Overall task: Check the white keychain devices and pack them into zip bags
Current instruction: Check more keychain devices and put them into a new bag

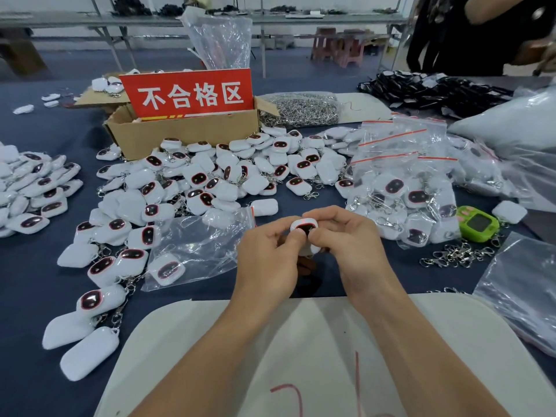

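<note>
Dark blue tabletop (36, 296) in a workshop, long benches behind. Over the near edge, at the middle, one white keychain device (304, 226) held up with its dark screen facing the camera. Left hand (267, 254) and right hand (346, 245) gripping it from either side, fingers (328, 216) curled and clamped on the casing, both thumbs pressed on the front.

Just beside the left hand, lying flat, a clear zip bag (207, 236) with a single device in its lower corner. Beyond the hands, toward the middle of the tabletop, a loose heap of devices (228, 173), many with clasps attached. Toward the right edge, a stack of filled bags (400, 176) with red seal strips. Near that stack, a green gadget (477, 224) and a scatter of metal clasps (457, 254).

Behind the heap, an open cardboard box (180, 136) carrying a red sign (189, 93) with white characters. Under the forearms, hanging over the near edge, a white sheet (301, 335) marked in red.
</note>
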A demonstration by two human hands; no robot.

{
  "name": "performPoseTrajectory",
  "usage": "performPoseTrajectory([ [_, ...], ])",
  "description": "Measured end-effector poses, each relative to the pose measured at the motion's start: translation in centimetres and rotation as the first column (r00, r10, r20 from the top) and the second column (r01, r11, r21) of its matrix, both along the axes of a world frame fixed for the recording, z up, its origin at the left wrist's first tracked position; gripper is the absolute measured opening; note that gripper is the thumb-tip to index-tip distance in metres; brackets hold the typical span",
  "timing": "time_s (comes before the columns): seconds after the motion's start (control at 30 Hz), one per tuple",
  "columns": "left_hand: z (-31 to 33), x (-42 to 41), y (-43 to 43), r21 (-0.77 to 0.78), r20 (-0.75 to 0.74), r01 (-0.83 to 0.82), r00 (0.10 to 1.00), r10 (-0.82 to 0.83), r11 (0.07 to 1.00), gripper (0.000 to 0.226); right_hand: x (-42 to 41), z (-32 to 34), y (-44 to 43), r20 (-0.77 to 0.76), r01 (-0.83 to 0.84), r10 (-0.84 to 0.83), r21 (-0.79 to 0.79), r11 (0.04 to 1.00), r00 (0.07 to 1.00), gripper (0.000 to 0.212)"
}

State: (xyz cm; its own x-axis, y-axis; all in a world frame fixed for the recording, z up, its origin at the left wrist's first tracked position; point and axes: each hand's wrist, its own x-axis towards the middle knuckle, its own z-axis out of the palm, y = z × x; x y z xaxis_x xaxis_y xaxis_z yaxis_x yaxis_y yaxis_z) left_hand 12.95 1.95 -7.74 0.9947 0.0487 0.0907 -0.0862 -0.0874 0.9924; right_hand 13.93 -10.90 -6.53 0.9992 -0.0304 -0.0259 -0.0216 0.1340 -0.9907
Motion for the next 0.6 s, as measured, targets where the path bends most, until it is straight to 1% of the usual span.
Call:
performPoseTrajectory([
  [0.13, 0.01, -0.23, -0.31, -0.091, 0.021, -0.003, 1.000, 0.005, 0.996, 0.026, -0.09, 0.11, -0.06, 0.023, -0.015, 0.015, 0.018, 1.000, 1.000, 0.035],
  [0.23, 0.13, -0.20, -0.37, -0.168, 0.038, -0.005, 0.999, 0.012, 0.986, 0.027, -0.08, 0.16, 0.12, 0.022, -0.093, 0.092, 0.040, 0.995, 0.996, 0.038],
  [0.33, 0.07, -0.31, -0.34, -0.206, 0.051, 0.008, 0.999, 0.002, 0.978, 0.025, -0.03, 0.12, 0.19, 0.013, -0.123, 0.122, 0.046, 0.991, 0.992, 0.034],
  [0.47, -0.09, -0.18, -0.50, -0.162, 0.059, 0.011, 0.998, -0.002, 0.987, 0.019, 0.09, -0.15, 0.36, 0.034, -0.035, 0.034, 0.027, 0.999, 0.999, 0.033],
  [0.6, -0.17, -0.02, -0.49, -0.103, 0.080, 0.022, 0.997, -0.014, 0.994, 0.022, 0.16, -0.20, 0.31, 0.068, -0.033, 0.032, 0.007, 0.999, 0.997, 0.030],
])
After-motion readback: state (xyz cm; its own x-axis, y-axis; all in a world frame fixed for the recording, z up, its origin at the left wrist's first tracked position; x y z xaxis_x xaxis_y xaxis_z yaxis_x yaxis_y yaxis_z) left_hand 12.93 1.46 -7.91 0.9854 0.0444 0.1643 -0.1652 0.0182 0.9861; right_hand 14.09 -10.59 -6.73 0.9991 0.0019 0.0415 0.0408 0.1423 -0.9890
